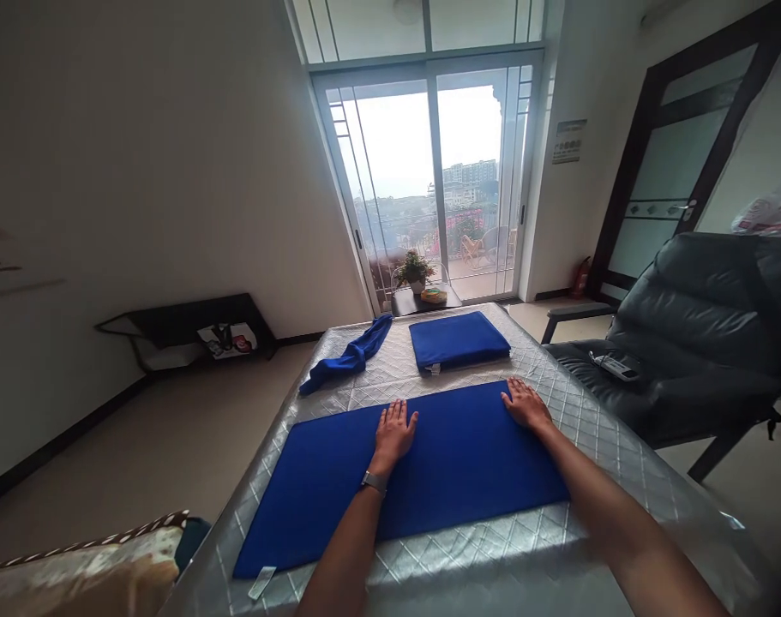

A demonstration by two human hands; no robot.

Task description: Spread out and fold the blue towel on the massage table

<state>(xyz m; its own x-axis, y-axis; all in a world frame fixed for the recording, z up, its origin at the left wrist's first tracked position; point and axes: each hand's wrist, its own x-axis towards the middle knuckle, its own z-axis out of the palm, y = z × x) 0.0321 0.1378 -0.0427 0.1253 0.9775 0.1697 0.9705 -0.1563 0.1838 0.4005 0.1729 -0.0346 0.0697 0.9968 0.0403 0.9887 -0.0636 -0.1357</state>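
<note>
A blue cloth (467,463), folded into a long flat rectangle, lies across the silver quilted mattress (480,566). My left hand (395,434) rests flat on its middle near the far edge, fingers stretched out. At the far right corner of the cloth, my right hand (525,403) lies palm down with fingers extended. A white tag (261,583) sticks out at the near left corner. Beyond my hands is a folded blue cloth stack (459,338) with a small tag. To its left lies a crumpled, twisted blue cloth (351,356).
A black reclining chair (679,334) stands to the right with a remote-like device (614,367) on its seat. Past the mattress is a small table (403,302) with a potted plant (416,272), before a sliding glass door (429,171). A black rack (190,330) sits by the left wall.
</note>
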